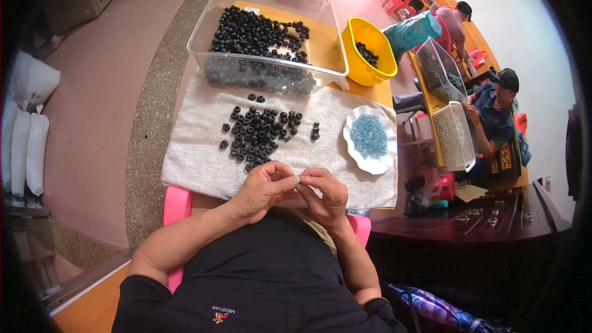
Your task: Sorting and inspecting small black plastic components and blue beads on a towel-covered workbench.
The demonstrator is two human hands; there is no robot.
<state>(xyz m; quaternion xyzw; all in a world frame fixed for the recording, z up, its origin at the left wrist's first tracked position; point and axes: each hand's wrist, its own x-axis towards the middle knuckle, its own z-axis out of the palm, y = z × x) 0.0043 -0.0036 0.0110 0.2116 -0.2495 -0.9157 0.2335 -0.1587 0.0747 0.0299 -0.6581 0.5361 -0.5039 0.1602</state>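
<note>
My left hand (266, 190) and my right hand (322, 192) meet at the near edge of a white towel (197, 142). Thumbs and fingertips of both are pinched together; whatever they hold is too small to make out. Just beyond my left hand lies a loose pile of round black beads (256, 132) with holes through them. A small separate cluster of black beads (316, 131) sits to its right. On the towel's right side, a white scalloped plate (383, 165) carries many small clear blue pieces (369, 137).
Behind the towel stands a clear plastic bin (333, 37) with many black beads, beside a yellow basin (385, 65) holding more. At right, a person in a dark cap (502, 108) sits by a white perforated basket (453, 139). White sacks (28, 148) stand far left.
</note>
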